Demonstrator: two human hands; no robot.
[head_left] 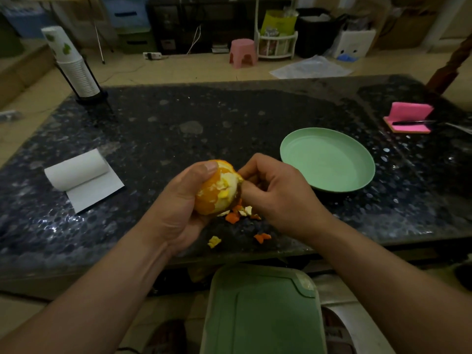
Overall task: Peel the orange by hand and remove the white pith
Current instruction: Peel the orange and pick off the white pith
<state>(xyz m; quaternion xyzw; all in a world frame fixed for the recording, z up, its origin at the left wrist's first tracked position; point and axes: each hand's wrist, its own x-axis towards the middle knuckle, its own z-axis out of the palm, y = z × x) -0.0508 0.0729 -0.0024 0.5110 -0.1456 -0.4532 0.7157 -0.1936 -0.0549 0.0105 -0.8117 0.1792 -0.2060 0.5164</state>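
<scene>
Orange (217, 190) showing bright orange flesh with pale yellow-white pith patches, table (229, 118) showing dark speckled pattern, plate (329, 159) showing mint green, notepad (411, 116) showing pink

The left hand (178, 200) grips the part-peeled orange (212, 192) while the right hand (278, 192) apparently pinches its peel (231, 181) above scattered scraps (242, 215).

Half-peeled orange (217, 191), pith showing, held above scattered peel scraps (238, 215).
</scene>
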